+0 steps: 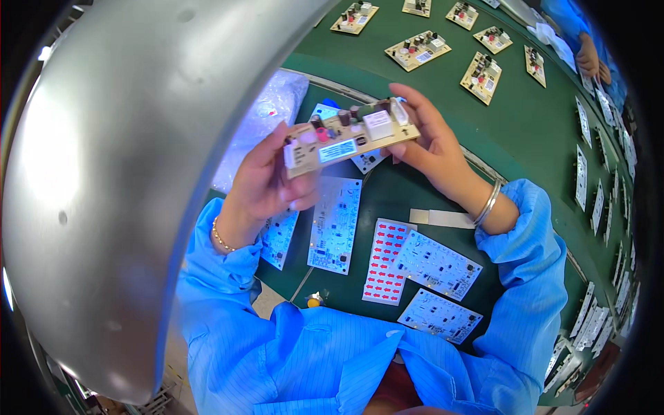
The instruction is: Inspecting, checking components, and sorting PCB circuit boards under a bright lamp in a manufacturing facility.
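1. The step in hand looks like handling or checking a beige, rectangular circuit board (349,142), held above the green worktop (387,187).
2. The left hand (266,173) pinches its left end; the right hand (432,142) pinches its right end.
3. The next move seems to call for a steady edge grip, clear of the components.
4. The board slants, carrying dark cylinders (344,117), a white block (378,125) and a pale-blue label (337,151).
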A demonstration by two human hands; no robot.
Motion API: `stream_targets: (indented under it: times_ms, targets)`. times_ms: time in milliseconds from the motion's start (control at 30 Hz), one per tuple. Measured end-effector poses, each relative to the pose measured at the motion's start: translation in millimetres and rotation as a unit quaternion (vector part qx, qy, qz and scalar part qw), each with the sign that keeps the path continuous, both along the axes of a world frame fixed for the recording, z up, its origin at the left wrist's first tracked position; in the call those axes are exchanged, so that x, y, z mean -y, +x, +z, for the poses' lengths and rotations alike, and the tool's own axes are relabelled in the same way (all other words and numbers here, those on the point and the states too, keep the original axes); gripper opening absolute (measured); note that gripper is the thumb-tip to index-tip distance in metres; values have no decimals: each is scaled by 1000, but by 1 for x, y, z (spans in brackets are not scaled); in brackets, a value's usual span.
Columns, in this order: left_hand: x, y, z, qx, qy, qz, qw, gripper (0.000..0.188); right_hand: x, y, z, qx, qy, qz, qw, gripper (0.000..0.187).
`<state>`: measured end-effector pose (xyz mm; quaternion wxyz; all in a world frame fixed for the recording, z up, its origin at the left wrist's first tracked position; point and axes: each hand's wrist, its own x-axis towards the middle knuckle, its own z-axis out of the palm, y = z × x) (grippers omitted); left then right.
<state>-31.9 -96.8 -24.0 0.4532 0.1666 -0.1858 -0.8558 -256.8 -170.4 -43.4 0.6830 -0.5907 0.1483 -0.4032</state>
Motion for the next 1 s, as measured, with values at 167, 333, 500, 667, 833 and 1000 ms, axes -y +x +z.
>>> stream_targets:
  times_ms: [167,333,500,667,833,1000]
  targets:
    - [-7,-8,4,-90,45,-21,995,42,10,-1,-2,-12,27,53,998,59]
    - [-16,-10,0,-71,-28,-52,996,56,8,3,-3,61,154,147,975,53]
    - [-17,-17,1,9,-134,-117,984,67,1,11,0,169,383,199,886,41]
    - [-16,-19,-1,39,-176,-147,973,69,2,10,-5,147,416,218,870,56]
    - [-16,-20,0,37,-178,-149,972,72,2,12,-4,132,412,208,877,60]
    - [-14,-20,2,44,-195,-139,970,70,3,12,-5,138,419,213,872,61]
